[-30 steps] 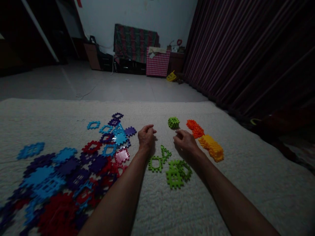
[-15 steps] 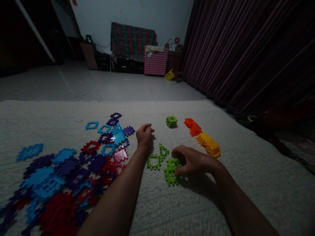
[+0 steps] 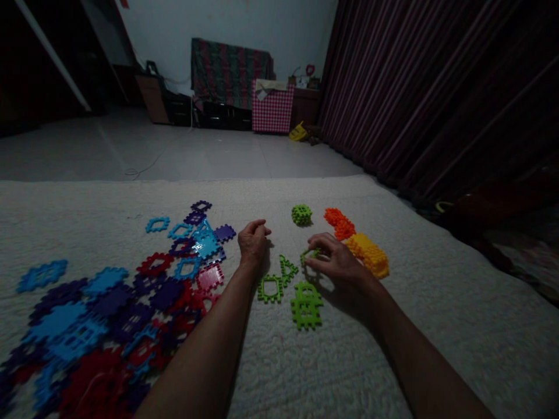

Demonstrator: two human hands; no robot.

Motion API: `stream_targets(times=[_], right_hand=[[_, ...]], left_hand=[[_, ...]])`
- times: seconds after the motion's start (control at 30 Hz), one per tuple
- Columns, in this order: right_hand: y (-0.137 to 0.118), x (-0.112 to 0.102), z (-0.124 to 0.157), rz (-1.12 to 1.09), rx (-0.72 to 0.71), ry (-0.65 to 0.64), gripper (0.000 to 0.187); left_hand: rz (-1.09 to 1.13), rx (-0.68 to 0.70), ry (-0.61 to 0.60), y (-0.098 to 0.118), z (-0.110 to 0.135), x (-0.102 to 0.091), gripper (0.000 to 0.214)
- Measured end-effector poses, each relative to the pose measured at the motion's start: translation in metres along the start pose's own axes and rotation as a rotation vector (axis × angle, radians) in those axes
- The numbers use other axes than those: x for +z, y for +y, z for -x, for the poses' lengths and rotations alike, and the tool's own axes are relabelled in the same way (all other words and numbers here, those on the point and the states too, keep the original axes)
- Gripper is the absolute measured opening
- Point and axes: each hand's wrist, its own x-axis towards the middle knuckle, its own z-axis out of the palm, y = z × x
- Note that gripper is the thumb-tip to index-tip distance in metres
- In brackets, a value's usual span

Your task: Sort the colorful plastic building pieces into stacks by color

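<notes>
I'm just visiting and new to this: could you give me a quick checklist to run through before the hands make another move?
1. Right hand has a green piece between thumb and fingers: ok.
2. Left hand is free: cannot tell; its fingers are curled and the palm is hidden.
3. Green stack stands apart from the orange stack: ok.
4. Nearest green window pieces lie singly: not ok; they overlap.
5. Right hand is clear of the yellow stack: cannot tell from this angle.
</notes>
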Motion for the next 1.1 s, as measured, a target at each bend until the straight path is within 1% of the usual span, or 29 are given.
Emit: stream_targets(times=[0.07,0.13,0.17,0.3,0.37,0.5,0.57,0.63,0.7,0.83,0.9,0.97,1.03,1.1], right_hand=[[0.009,0.009,0.0,0.011,-0.018,0.037,0.018],[0.013,0.011,0.004,0.047,0.002,0.014,0.017],[0.012,0.01,0.007,0.068,0.012,0.003,0.021],[0.002,0.002,0.015,0.187,0.088,-0.015,0.051],[-0.003,0.005,0.015,0.275,0.161,0.004,0.056],[-0.005,0.024,0.007,0.454,0.257,0.089,0.058],[-0.005,0.031,0.003,0.505,0.27,0.092,0.057],[-0.004,0.033,0.001,0.515,0.279,0.09,0.053],[-0.002,0.032,0.002,0.498,0.278,0.103,0.053],[0.005,0.028,0.004,0.487,0.275,0.104,0.06],[0.007,0.026,0.005,0.495,0.283,0.093,0.056],[0.006,0.025,0.005,0.488,0.285,0.1,0.047],[0.005,0.024,0.004,0.463,0.286,0.129,0.037],[0.006,0.022,-0.001,0.432,0.291,0.173,0.034]], left_hand=[[0.002,-0.005,0.009,0.002,0.002,0.001,0.038],[-0.008,-0.007,0.01,0.003,0.003,0.001,0.038],[-0.016,-0.006,0.007,0.003,0.003,0.001,0.038],[-0.029,-0.004,-0.007,0.001,0.0,-0.001,0.037],[-0.025,-0.002,-0.002,0.001,0.0,-0.001,0.037],[-0.01,-0.008,0.001,0.003,0.003,0.001,0.037],[0.008,-0.012,0.003,0.004,0.005,0.002,0.036],[0.021,-0.01,0.005,0.004,0.006,0.002,0.037],[0.015,-0.005,-0.001,0.003,0.005,0.002,0.038],[-0.02,0.001,-0.021,-0.003,-0.001,-0.001,0.04],[-0.025,0.006,-0.027,-0.004,-0.002,-0.002,0.04],[-0.021,0.006,-0.025,-0.002,-0.001,-0.002,0.04],[-0.013,0.002,-0.016,0.0,0.001,-0.001,0.039],[-0.01,0.002,-0.014,0.001,0.002,0.0,0.038]])
